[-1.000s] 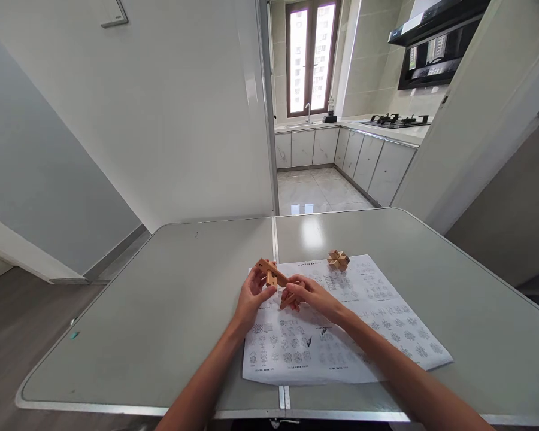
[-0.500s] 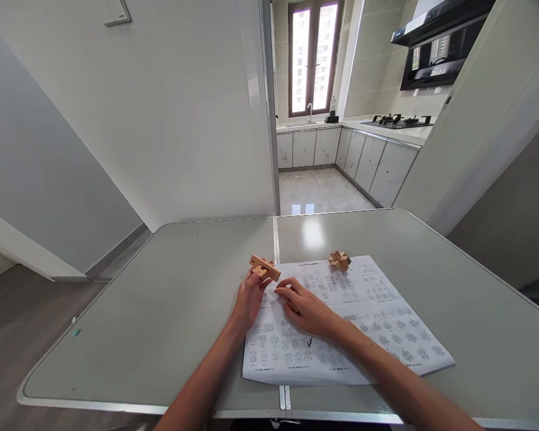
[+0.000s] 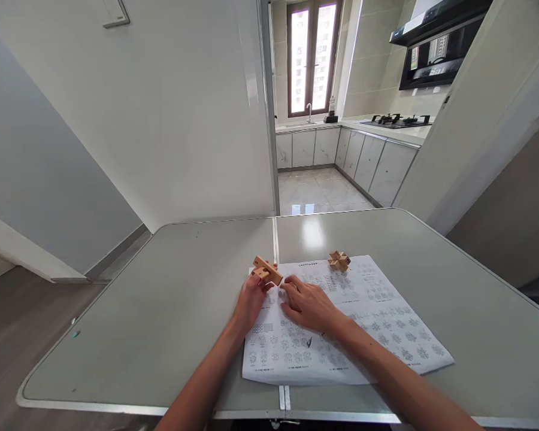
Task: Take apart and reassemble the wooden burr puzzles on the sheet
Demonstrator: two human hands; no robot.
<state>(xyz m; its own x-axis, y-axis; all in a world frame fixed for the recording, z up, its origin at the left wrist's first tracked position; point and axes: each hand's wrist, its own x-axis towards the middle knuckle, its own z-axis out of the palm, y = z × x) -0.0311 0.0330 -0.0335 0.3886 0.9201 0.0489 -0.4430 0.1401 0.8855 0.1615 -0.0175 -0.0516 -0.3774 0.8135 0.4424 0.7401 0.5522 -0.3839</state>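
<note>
My left hand (image 3: 250,299) grips a small cluster of crossed wooden puzzle bars (image 3: 268,270), held just above the far left corner of a printed instruction sheet (image 3: 377,311). My right hand (image 3: 309,304) lies palm down on the sheet, its fingertips close to the bars. Anything under its palm is hidden. An assembled wooden burr puzzle (image 3: 339,260) sits on the sheet's far edge, apart from both hands.
The sheet lies on a grey folding table (image 3: 161,311) with a metal seam (image 3: 276,239) down the middle and a metal rim. Beyond the table stands a white wall, and a doorway opens onto a kitchen with cabinets (image 3: 377,167).
My right hand held a wooden bar near the left hand's pieces, then dropped flat onto the sheet; the bar is out of sight. My left hand shifted slightly with its pieces.
</note>
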